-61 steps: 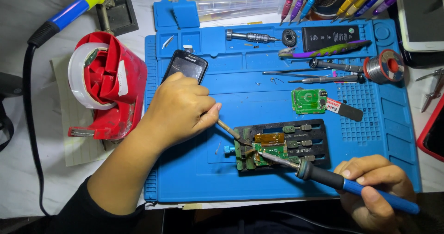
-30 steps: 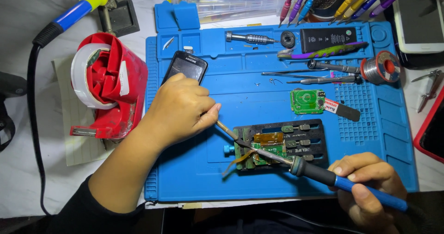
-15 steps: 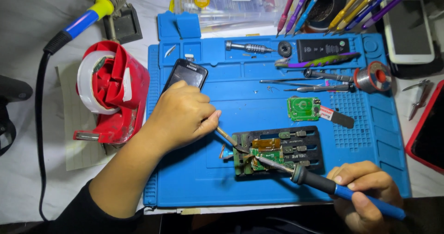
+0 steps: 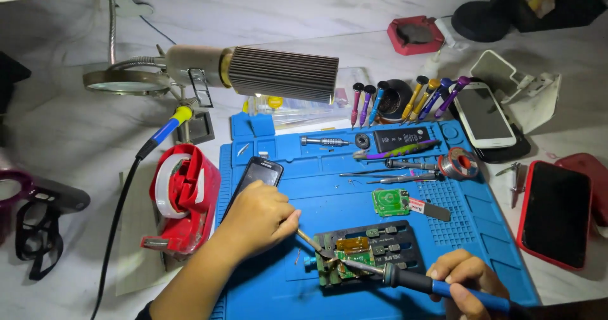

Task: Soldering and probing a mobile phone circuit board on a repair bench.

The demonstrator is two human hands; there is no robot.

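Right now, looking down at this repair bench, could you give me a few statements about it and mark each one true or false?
1. The right hand holds a blue-handled soldering iron. True.
2. The left hand holds the black phone. False: it holds a thin tool; the phone lies on the blue work mat.
3. The small green circuit board sits clamped in a black holder. True.
4. The red tape dispenser stands on the mat. False: it stands left of it.
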